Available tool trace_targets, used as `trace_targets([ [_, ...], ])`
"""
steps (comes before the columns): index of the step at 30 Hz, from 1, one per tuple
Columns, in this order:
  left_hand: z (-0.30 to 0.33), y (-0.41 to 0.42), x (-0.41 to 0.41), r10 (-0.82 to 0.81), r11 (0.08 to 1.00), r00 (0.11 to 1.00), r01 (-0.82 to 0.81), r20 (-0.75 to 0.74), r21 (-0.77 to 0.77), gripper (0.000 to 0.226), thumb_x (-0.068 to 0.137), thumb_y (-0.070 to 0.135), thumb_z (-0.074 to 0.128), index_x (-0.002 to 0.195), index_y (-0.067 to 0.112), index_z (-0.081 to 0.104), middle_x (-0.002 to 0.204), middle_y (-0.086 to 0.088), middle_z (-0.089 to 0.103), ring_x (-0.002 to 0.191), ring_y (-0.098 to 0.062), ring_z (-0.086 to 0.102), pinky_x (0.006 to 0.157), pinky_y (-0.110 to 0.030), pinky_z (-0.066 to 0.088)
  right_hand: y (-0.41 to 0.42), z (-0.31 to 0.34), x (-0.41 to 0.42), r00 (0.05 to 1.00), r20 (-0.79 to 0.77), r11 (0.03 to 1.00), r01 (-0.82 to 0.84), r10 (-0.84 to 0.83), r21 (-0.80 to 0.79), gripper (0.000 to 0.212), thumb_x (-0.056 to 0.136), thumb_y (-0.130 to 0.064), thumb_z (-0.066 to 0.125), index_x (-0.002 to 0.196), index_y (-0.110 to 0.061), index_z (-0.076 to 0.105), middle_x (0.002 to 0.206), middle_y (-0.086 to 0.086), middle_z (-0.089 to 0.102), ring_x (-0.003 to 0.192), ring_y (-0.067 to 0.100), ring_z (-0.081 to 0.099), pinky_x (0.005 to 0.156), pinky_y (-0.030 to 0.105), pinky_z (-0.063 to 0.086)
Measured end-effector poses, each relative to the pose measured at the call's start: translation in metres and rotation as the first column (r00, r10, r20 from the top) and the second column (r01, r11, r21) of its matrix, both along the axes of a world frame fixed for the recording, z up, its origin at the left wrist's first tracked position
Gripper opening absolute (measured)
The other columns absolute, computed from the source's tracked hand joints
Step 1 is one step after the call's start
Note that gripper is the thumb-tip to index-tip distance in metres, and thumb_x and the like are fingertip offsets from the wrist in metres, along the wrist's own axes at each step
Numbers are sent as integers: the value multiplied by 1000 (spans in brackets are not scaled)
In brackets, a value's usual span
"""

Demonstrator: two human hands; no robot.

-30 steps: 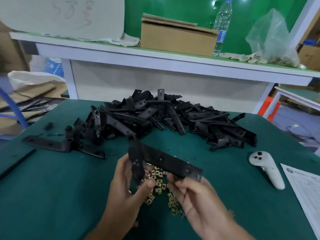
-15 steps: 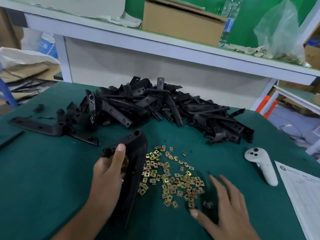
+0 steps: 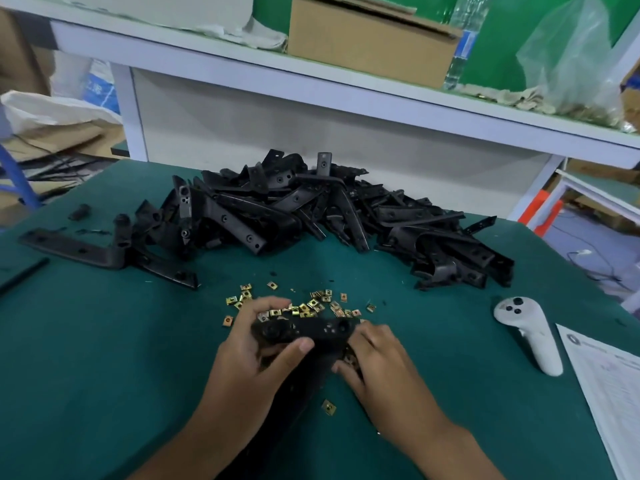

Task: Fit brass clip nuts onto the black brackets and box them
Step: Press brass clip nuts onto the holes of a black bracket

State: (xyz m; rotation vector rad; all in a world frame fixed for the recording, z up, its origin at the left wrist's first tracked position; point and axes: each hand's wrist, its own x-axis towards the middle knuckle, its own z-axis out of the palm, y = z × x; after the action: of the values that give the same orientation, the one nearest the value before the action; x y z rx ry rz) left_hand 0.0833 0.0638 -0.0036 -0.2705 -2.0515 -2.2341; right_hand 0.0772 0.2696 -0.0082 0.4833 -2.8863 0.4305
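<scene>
The left hand (image 3: 249,348) grips the stiff, light black bracket (image 3: 304,332) just beside the brass clip nuts (image 3: 304,308); the right hand (image 3: 374,358) pinches one nut at its end.

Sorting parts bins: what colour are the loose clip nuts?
Brass-gold, clearest in the head view: clip nuts.

We find no legible text. Printed sheet (image 3: 609,386) at right table edge carries round logo and lines of print, too small and blurred for us to read. Water bottle (image 3: 462,46) on shelf has blue label, wording unreadable. Cardboard box (image 3: 363,39) shows no markings.
</scene>
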Motion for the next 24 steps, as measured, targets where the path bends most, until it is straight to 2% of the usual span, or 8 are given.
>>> trace_targets([
  [4,1,0,3,12,976,999,-21,-42,-219,39,71,62,80,101,46,62,91,19,73,70,-1,70,59,-15,53,4,5,-1,989,-150,998,2,7,63,8,95,-21,68,101,-24,71,99,-12,65,89,11,58,78,30,48],
  [9,1,-1,6,-13,926,996,-21,-87,-377,32,71,67,72,97,53,61,93,28,71,73,-1,69,54,-12,49,14,14,-4,988,-36,889,120,-151,-443,11,98,-26,63,98,-33,72,89,-24,69,88,-6,62,76,10,44],
  [11,-2,-1,5,7,896,996,-48,-94,-442,33,70,71,69,98,57,60,91,30,69,71,-7,66,52,-16,47,19,20,-7,955,200,628,294,-218,-720,15,99,-27,63,101,-35,75,89,-20,72,85,-4,65,77,11,47],
  [12,-4,-2,5,14,877,994,-62,-104,-476,34,70,74,67,99,59,59,91,32,69,70,-10,64,52,-18,45,22,23,-8,919,367,368,395,-147,-842,17,98,-24,64,105,-33,77,90,-15,73,83,0,67,77,16,52],
  [14,-6,-2,5,14,853,991,-79,-130,-516,36,71,80,64,101,60,58,92,33,68,71,-9,63,55,-19,44,27,29,-13,832,527,-226,554,170,-801,27,89,-15,67,114,-17,76,92,1,73,81,10,70,68,21,58],
  [15,-6,-1,5,17,854,990,-87,-140,-513,35,72,79,65,100,59,59,91,32,68,71,-5,63,53,-18,45,30,31,-14,800,529,-379,600,282,-705,33,85,-11,66,117,-9,73,93,7,72,80,13,70,65,22,60],
  [19,-1,8,2,39,947,994,-68,-98,-313,26,71,56,72,94,51,62,85,23,72,65,3,67,52,-7,47,33,33,-15,755,505,-410,653,419,-637,33,83,-2,63,116,-4,69,92,7,71,74,13,70,61,22,60],
  [24,-2,15,-1,-19,994,1000,20,13,-110,22,69,43,77,88,46,65,85,9,73,68,-6,70,57,-16,54,31,33,-14,775,504,-321,622,383,-714,30,83,-7,67,113,-8,70,93,5,72,69,9,67,53,19,54],
])
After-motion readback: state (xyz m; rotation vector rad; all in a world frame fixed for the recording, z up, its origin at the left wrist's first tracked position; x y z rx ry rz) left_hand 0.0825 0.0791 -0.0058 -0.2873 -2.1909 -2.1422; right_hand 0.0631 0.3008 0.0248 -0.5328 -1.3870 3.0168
